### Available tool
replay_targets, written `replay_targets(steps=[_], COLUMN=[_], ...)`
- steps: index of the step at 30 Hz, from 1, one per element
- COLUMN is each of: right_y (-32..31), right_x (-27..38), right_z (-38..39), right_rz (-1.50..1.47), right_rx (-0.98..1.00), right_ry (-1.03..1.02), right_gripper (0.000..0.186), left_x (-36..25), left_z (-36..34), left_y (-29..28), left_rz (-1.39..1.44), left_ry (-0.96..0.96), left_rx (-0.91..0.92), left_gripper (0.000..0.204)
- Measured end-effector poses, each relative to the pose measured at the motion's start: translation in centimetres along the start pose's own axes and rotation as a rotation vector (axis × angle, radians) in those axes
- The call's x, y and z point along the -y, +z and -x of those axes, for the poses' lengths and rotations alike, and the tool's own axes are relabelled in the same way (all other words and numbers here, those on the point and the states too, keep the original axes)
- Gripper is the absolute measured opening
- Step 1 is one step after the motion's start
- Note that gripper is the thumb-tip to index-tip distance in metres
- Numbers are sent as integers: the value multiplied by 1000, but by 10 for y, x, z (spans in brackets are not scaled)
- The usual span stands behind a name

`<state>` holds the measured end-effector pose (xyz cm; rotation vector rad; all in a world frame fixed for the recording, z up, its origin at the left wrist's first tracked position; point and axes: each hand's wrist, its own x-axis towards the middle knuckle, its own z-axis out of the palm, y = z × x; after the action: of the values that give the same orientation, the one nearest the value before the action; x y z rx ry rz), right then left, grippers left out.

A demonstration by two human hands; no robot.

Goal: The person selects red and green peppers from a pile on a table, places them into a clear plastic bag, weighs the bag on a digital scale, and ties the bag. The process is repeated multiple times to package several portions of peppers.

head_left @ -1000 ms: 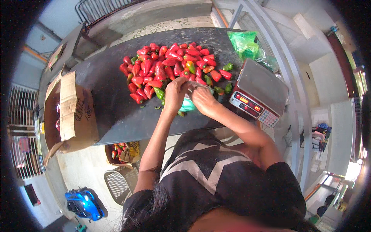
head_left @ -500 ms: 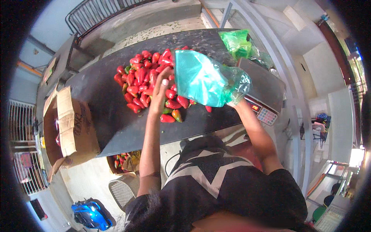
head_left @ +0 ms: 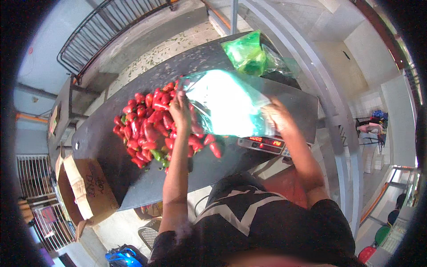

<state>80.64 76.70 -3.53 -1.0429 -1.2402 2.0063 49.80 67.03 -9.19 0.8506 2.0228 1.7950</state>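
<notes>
A thin translucent green plastic bag point(head_left: 227, 104) is stretched between my two hands above the table, its middle glaring white with light. My left hand point(head_left: 180, 111) pinches the bag's left edge, just over a heap of red peppers point(head_left: 142, 129). At the opposite end my right hand point(head_left: 278, 116) grips the bag, its fingers partly behind the film. The bag looks flat, and it covers the right part of the heap. A digital scale point(head_left: 262, 144) with lit red figures lies beneath the bag and my right hand.
The dark table point(head_left: 204, 167) carries everything. Bright green plastic bags point(head_left: 244, 53) lie at its far right end. An opened cardboard box point(head_left: 95, 187) stands off the left edge. A blue bag-like object point(head_left: 126, 256) and a grey perforated chair point(head_left: 149, 233) are low on the left.
My left hand has gone from open beside the bag to holding its edge. The bag is now pulled wide between both hands. The view has shifted, bringing more of the scale's display into sight.
</notes>
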Motion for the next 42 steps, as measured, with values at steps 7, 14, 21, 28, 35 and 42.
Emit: replay_targets(steps=[7,14,21,28,35,42], right_y=[-135,-146,-101,-90,-105,-155], right_x=[68,154,170,188,118,22], right_z=[-24,-64,-167,-198,-233,-256], right_rz=[-17,601,841,574,1183,1602], right_rx=[-479,-695,-721,-763,-423,144], right_ry=[-375,-938,-1226,-1368,-1231,-1037], right_gripper=[43,42,44,19,49,47], left_x=[23,-4,-31,-59,64,185], left_z=[-140,-180,-156,-164,-159,-196], left_y=[58,247,338,359,329,320], left_rz=[-71,37,341,704,-257,-761], left_ry=[-132,-95,-308,-338,20,345], left_rx=[74,82,538,602,391,786], left_gripper=[35,31,30,30,27,30])
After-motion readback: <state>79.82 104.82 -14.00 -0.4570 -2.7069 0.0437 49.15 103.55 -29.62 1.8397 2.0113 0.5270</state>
